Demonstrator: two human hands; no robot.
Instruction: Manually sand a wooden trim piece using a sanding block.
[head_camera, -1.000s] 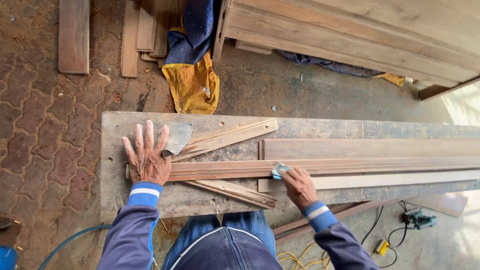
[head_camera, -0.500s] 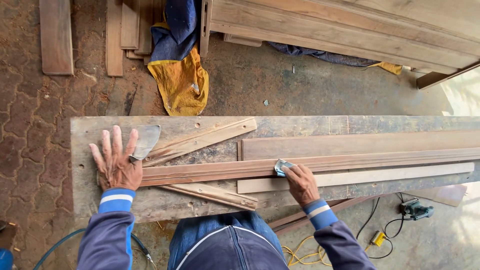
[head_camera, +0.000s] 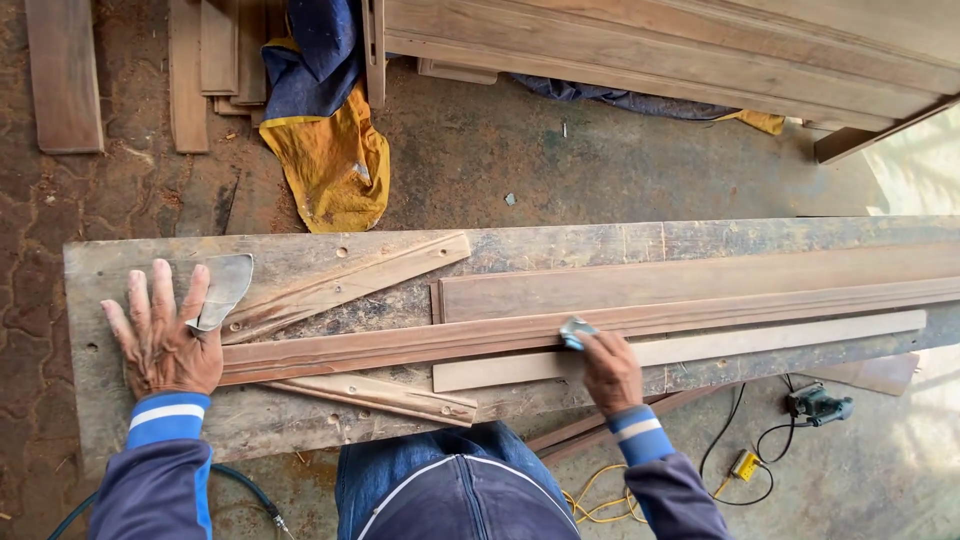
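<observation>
While the left hand (head_camera: 160, 340) lies flat with fingers spread on the moulded strip's (head_camera: 560, 332) left end, the right hand (head_camera: 610, 372) pinches folded sandpaper (head_camera: 575, 331) against its middle, atop the workbench (head_camera: 300, 420).

Brick paving (head_camera: 30, 270) meets a concrete floor (head_camera: 600, 170). Planks (head_camera: 130, 70) and yellow-blue cloth (head_camera: 325, 150) lie there; a cabled power tool (head_camera: 815, 405) sits lower right in bright daylight.
</observation>
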